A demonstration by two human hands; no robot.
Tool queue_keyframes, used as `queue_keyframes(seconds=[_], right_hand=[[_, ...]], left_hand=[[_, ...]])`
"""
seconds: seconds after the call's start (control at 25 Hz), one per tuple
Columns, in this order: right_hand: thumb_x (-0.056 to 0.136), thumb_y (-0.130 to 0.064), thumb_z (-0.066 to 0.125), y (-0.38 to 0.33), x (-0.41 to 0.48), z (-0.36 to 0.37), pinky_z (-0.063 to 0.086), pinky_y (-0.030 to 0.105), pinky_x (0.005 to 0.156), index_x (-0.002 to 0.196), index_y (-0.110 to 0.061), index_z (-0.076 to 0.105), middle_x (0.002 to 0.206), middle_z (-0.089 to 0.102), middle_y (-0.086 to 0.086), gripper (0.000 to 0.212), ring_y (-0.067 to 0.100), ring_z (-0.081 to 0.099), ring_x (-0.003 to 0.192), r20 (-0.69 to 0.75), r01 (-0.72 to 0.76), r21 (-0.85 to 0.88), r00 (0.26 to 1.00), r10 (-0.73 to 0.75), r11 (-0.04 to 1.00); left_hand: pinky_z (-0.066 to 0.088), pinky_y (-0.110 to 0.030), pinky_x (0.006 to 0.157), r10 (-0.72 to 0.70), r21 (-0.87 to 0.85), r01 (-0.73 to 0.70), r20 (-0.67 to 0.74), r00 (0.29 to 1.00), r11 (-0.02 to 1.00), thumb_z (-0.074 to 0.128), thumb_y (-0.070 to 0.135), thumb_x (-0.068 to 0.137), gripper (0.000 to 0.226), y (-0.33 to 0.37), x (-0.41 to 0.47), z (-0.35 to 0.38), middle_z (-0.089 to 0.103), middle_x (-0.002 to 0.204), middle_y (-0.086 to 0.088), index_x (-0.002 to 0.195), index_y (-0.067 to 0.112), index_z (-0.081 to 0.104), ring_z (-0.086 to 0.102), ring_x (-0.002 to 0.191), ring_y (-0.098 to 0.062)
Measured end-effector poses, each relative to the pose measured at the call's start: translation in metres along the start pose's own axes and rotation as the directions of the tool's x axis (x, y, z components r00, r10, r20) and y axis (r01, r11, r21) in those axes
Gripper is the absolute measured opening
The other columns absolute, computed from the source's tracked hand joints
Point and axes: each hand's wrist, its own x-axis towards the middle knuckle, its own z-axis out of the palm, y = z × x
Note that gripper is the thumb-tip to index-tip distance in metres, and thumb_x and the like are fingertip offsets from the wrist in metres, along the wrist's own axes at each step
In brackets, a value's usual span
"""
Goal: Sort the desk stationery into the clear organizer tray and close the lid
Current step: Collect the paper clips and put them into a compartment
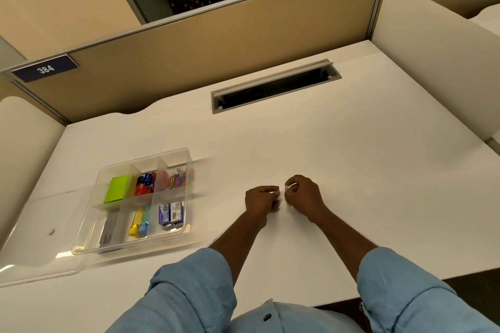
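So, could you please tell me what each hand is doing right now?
Left hand pinches a small pale item.
Right hand pinches a small silvery item.

Clear glossy plastic tray [81, 240]; matt desk [351, 170]

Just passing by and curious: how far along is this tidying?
Mostly done: the tray holds notes, paper clips and boxes. In hand: the right hand pinches a silvery clip, the left hand curled beside it. Left: drop it in, then shut the lid, lying open beside the tray.
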Motion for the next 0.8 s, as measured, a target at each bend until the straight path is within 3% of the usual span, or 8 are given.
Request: queue_keyframes(seconds=[0.08, 0.2, 0.28, 0.4, 0.56, 0.68, 0.76, 0.8], right_hand=[[0.078, -0.004, 0.056, -0.001, -0.002, 0.003, 0.054, 0.027, 0.067, 0.091, -0.013, 0.068, 0.083, 0.071, 0.007, 0.020, 0.019, 0.068, 0.072, 0.050, -0.113, 0.214, 0.993, 0.105, 0.970], [0.079, 0.001, 0.054, -0.002, -0.003, 0.012, 0.055, 0.033, 0.067, 0.083, -0.010, 0.066, 0.076, 0.067, 0.009, 0.017, 0.018, 0.063, 0.063, 0.103, -0.265, 0.435, 0.964, 0.245, 0.861], [0.081, 0.002, 0.047, -0.004, -0.002, 0.017, 0.054, 0.037, 0.071, 0.080, -0.007, 0.063, 0.075, 0.063, 0.010, 0.018, 0.021, 0.058, 0.065, 0.125, -0.317, 0.479, 0.948, 0.293, 0.819], [0.083, -0.003, 0.045, -0.010, -0.003, 0.024, 0.046, 0.033, 0.061, 0.072, -0.009, 0.056, 0.070, 0.056, 0.009, 0.016, 0.022, 0.052, 0.063, 0.129, -0.336, 0.491, 0.941, 0.314, 0.804], [0.090, -0.010, 0.050, -0.022, -0.005, 0.037, 0.045, 0.030, 0.061, 0.073, -0.008, 0.058, 0.069, 0.055, 0.007, 0.019, 0.019, 0.052, 0.065, 0.168, -0.353, 0.488, 0.935, 0.311, 0.798], [0.089, 0.002, 0.050, -0.034, -0.004, 0.044, 0.052, 0.038, 0.084, 0.089, 0.006, 0.062, 0.091, 0.062, 0.020, 0.013, 0.029, 0.059, 0.085, 0.329, -0.507, 0.654, 0.859, 0.392, 0.561], [0.090, 0.010, 0.046, -0.046, -0.003, 0.047, 0.049, 0.039, 0.095, 0.088, 0.010, 0.059, 0.115, 0.059, 0.029, 0.013, 0.035, 0.059, 0.105, 0.394, -0.536, 0.741, 0.835, 0.385, 0.405], [0.090, 0.011, 0.045, -0.053, -0.002, 0.050, 0.047, 0.039, 0.099, 0.087, 0.011, 0.058, 0.123, 0.055, 0.032, 0.013, 0.037, 0.057, 0.113, 0.395, -0.531, 0.761, 0.835, 0.383, 0.373]], left_hand=[[0.058, -0.035, 0.064, -0.034, -0.081, 0.040, 0.078, 0.996, 0.996, 0.065, 0.001, 0.082, 0.007, 0.000, -0.004, 0.001, 0.065, 0.070, -0.016, 0.087, 0.003, 0.070, 0.059, 0.058, -0.026], [0.058, -0.040, 0.070, -0.004, -0.070, 0.012, 0.107, 0.994, 0.997, 0.065, 0.000, 0.082, 0.011, 0.000, -0.010, 0.003, 0.066, 0.068, -0.015, 0.078, 0.006, 0.072, 0.062, 0.063, -0.029], [0.058, -0.039, 0.070, 0.068, 0.030, -0.070, 0.060, 0.996, 0.997, 0.068, 0.003, 0.079, 0.015, 0.001, -0.013, 0.002, 0.069, 0.067, -0.012, 0.069, 0.012, 0.074, 0.066, 0.067, -0.031], [0.056, -0.033, 0.068, 0.224, 0.277, -0.213, -0.006, 0.975, 0.937, 0.069, 0.008, 0.074, 0.008, 0.004, -0.017, -0.001, 0.071, 0.070, -0.009, 0.069, 0.012, 0.075, 0.068, 0.068, -0.023], [0.046, -0.014, 0.056, 0.319, 0.414, -0.274, -0.042, 0.947, 0.868, 0.063, 0.006, 0.071, 0.010, 0.007, -0.020, -0.011, 0.069, 0.067, -0.002, 0.071, 0.009, 0.073, 0.061, 0.060, -0.008], [0.043, -0.016, 0.055, 0.355, 0.448, -0.291, -0.064, 0.933, 0.845, 0.065, 0.010, 0.073, 0.010, 0.007, -0.017, -0.024, 0.070, 0.068, -0.009, 0.066, 0.005, 0.071, 0.062, 0.062, -0.014], [0.042, -0.013, 0.055, 0.386, 0.451, -0.316, -0.072, 0.920, 0.835, 0.067, 0.014, 0.074, 0.012, 0.010, -0.016, -0.033, 0.071, 0.069, -0.007, 0.066, 0.007, 0.071, 0.060, 0.062, -0.009], [0.040, -0.011, 0.056, 0.404, 0.448, -0.329, -0.078, 0.912, 0.831, 0.067, 0.015, 0.074, 0.010, 0.012, -0.015, -0.038, 0.071, 0.072, -0.005, 0.069, 0.008, 0.072, 0.059, 0.064, -0.006]])
